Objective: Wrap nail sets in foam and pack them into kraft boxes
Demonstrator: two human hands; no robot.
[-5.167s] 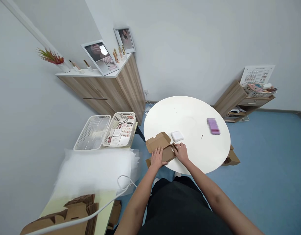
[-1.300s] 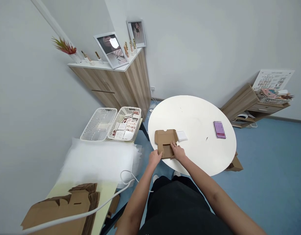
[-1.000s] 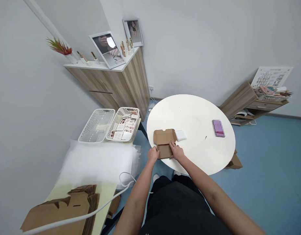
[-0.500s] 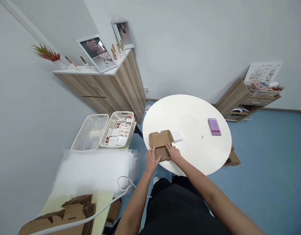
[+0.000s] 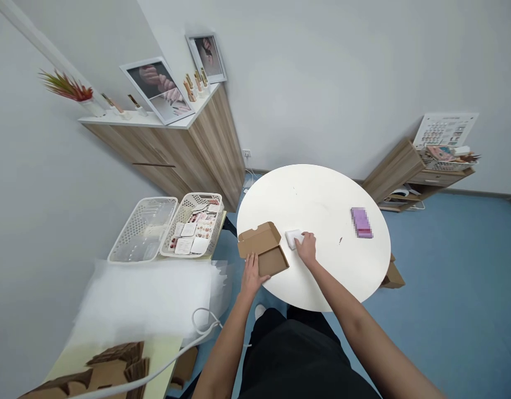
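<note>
An open brown cardboard box [image 5: 273, 261] sits on the near left part of the round white table [image 5: 321, 194], its lid folded back away from me. My left hand [image 5: 251, 275] holds the box at its left side, fingers by the lid's hinge and thumb along the near edge. To the right of the box lies a flat white packet [image 5: 293, 237]. My right hand [image 5: 307, 249] grips the packet's right edge between thumb and fingers. The inside of the box shows bare cardboard.
A purple blurred item [image 5: 361, 223] lies at the table's right. On the left side table are a basket of cards [image 5: 189, 238], a clear-looking basket [image 5: 143, 230], white sheets [image 5: 151, 299] and flat cardboard [image 5: 109, 374]. A white cable [image 5: 172, 360] crosses in front of them.
My right hand has left the box and moved right onto the white packet. The box has turned slightly, with my left hand still on it.
</note>
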